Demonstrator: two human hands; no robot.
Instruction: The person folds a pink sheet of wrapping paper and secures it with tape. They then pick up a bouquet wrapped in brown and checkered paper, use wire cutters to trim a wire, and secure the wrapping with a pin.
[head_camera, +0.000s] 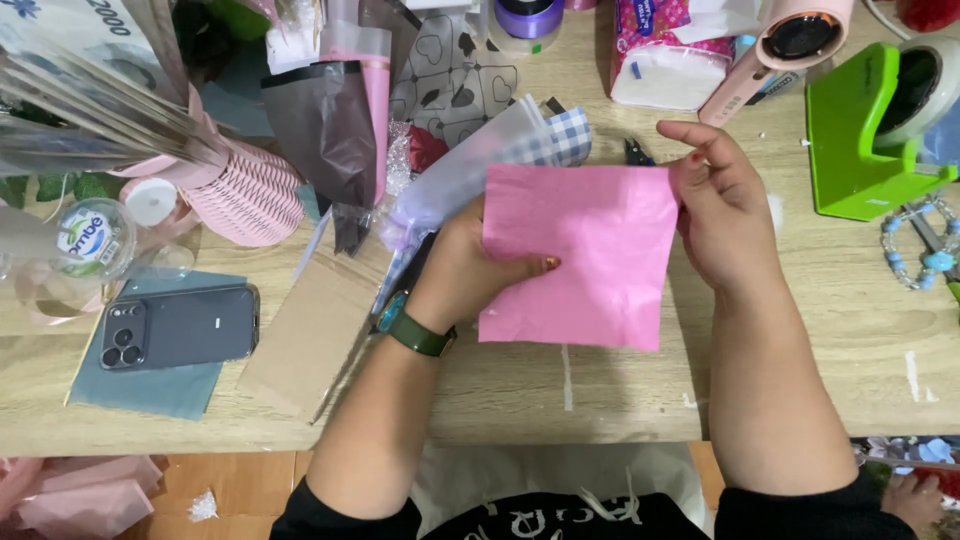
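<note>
Both hands hold a pink sheet (580, 255) at frame centre above the bench (500, 390): left hand (470, 262) pinches its left edge, right hand (720, 215) grips the upper right corner.

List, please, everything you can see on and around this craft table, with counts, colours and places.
pink paper sheet: one, pink, table centre, held by both hands
phone: one, dark grey, left, on teal sheet
tape dispenser: one, green, far right
hair dryer: one, pale pink, top right
tissue pack: one, pink and white, top
brown card: one, left of centre
bead bracelet: one, blue, right edge
left hand: grips sheet's left edge; green watch
right hand: pinches sheet's top right corner
</note>
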